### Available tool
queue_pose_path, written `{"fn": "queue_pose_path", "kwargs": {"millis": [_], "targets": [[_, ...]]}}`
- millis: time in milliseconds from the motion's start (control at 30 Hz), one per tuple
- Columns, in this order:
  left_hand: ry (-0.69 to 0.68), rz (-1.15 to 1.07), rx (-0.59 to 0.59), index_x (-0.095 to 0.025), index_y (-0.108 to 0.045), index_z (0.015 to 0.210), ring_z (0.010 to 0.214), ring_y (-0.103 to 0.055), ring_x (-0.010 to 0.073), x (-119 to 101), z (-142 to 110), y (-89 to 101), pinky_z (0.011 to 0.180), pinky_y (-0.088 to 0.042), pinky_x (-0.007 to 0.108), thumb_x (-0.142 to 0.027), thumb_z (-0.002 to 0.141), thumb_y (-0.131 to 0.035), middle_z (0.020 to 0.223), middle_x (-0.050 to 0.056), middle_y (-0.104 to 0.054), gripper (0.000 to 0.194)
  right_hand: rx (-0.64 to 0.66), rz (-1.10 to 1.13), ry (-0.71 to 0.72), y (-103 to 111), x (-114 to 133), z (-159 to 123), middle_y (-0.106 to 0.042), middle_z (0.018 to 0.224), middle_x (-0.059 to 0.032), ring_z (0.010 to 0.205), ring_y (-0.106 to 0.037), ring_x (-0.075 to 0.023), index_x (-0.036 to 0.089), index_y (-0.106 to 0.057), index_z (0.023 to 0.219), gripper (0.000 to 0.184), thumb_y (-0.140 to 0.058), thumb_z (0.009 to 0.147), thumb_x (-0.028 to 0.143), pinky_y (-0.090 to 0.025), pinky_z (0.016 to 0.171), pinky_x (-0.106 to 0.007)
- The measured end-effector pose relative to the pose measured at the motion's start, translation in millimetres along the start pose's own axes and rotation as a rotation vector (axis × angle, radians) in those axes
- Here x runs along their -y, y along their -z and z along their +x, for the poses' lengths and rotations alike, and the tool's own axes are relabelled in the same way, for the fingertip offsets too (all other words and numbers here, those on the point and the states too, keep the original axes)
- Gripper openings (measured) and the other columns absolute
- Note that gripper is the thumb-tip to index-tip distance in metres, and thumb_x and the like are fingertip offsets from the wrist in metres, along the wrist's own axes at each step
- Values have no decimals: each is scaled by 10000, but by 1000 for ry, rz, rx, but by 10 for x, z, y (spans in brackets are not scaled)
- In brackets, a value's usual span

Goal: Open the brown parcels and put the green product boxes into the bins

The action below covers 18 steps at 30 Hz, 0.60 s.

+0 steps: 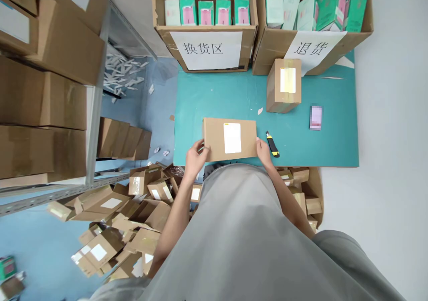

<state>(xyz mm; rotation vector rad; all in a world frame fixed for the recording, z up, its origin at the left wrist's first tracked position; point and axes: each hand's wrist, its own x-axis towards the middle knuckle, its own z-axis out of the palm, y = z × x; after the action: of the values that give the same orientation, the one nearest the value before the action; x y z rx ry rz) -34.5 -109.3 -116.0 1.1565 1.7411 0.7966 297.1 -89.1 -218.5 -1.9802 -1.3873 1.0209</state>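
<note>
A closed brown cardboard box (214,138) with a white label is held at the front edge of the green table (217,98). My left hand (196,157) grips its left end, fingers wrapped around the lower corner. At the opposite end, my right hand (263,151) is closed on the box's right edge. Just right of that hand lies a black and yellow utility knife (273,145). Behind it stands a smaller taped cardboard box (284,84), upright, with a white label.
Two large open cartons, a left one (163,35) and a right one (264,51), hold green and white product boxes at the back. A phone (315,117) lies at right. Discarded boxes (143,243) cover the floor at left, beside a shelf of stacked cartons (63,100).
</note>
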Motion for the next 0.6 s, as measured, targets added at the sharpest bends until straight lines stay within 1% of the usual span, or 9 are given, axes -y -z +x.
{"fn": "queue_pose_path", "kwargs": {"millis": [67,133,233,333,400,467,533,567,600], "targets": [[68,-74,-85,-154,-766,1336,1305,-748,348,218,132,50,1176,-590,491,-531,1058,-660,1414,182,-796,480,80,-12,24,-70,116,5,-841,1022,-160,950,-753,-331,258,-709,924,662,-334,1104,774,-593,942,-429],[130,-92,-137,-163,-779,1234,1275,-741,347,411,234,65,1157,-591,481,-585,1049,-650,1361,182,-808,478,158,-13,23,-130,219,29,-858,1076,-161,1003,-778,-338,240,-764,1004,612,-398,1122,717,-605,995,-452],[233,-93,-145,-185,-767,1100,1230,-747,348,656,342,101,1139,-592,491,-661,1005,-666,1283,175,-821,496,217,-12,34,-178,377,11,-863,1173,-164,1143,-791,-350,211,-812,1169,519,-522,1117,639,-597,1096,-483],[308,-148,-139,-194,-750,1052,1206,-755,328,866,427,225,1112,-614,481,-733,969,-675,1245,165,-829,551,242,6,91,-159,604,-139,-838,1291,-162,1225,-791,-354,218,-817,1330,523,-586,1110,633,-584,1159,-493],[345,-198,-178,-188,-750,1079,1198,-763,305,983,483,356,1100,-631,465,-707,968,-691,1258,171,-825,534,306,35,169,-142,825,-301,-796,1405,-159,1268,-785,-363,235,-796,1430,573,-577,1118,663,-579,1187,-512],[364,-199,-272,-168,-745,1150,1191,-775,290,1071,536,501,1099,-637,459,-614,960,-735,1267,186,-815,485,382,40,288,-176,1096,-487,-725,1542,-159,1402,-726,-389,241,-742,1539,634,-577,1118,686,-548,1245,-546],[350,-143,-359,-135,-731,1223,1166,-785,295,1124,576,632,1080,-644,472,-534,948,-764,1200,193,-816,487,448,17,430,-297,1388,-674,-639,1669,-149,1572,-597,-405,241,-670,1628,678,-586,1117,678,-493,1316,-564],[332,-113,-372,-118,-726,1247,1140,-788,301,1136,589,685,1056,-651,480,-521,951,-761,1138,186,-817,501,490,13,496,-390,1531,-764,-592,1726,-129,1622,-546,-395,251,-627,1669,684,-586,1122,660,-472,1343,-557],[311,-93,-361,-105,-725,1259,1108,-791,306,1141,596,729,1027,-660,483,-524,960,-753,1073,174,-817,515,543,6,560,-502,1668,-850,-537,1780,-109,1656,-508,-385,256,-584,1704,691,-593,1125,634,-457,1362,-550]]}}
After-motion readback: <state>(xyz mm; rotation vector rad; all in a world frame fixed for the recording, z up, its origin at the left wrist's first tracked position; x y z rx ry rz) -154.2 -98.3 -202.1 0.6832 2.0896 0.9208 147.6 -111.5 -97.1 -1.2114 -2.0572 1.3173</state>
